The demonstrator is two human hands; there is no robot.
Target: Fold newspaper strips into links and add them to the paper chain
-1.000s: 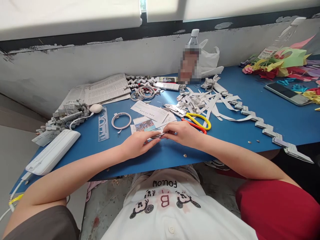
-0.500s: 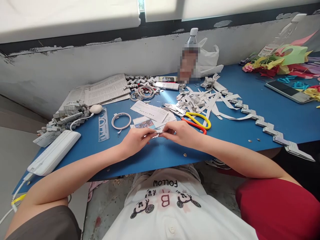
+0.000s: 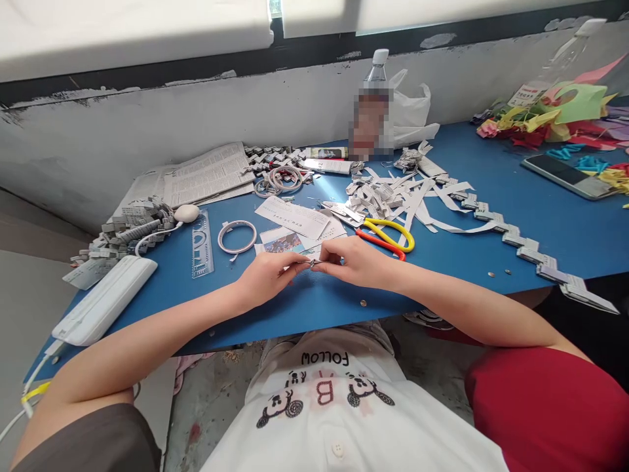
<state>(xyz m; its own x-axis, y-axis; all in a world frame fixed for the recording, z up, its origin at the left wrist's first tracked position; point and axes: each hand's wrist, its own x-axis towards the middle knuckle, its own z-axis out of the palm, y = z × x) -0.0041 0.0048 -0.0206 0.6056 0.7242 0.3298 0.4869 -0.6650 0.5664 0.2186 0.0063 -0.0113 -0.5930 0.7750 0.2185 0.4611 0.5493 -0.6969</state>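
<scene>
A small folded strip of newspaper is pinched between both hands over the front part of the blue table. My left hand grips its left end with thumb and forefinger. At the right end, my right hand holds it in a closed pinch; the fingers hide most of the strip. Just beyond the hands lie cut newspaper pieces and a coloured picture scrap. Scissors with yellow and red handles rest beside my right hand. A roll of tape lies near my left hand.
Loose paper strips pile up behind the scissors. A folded paper chain runs to the right edge. Left stand a clear ruler, a white lamp and more folded paper. A bottle and a phone are farther back.
The paper strip between my fingertips looks smaller and more tightly folded than before. Both hands stay in nearly the same place, still pinching it; the view has shifted slightly.
</scene>
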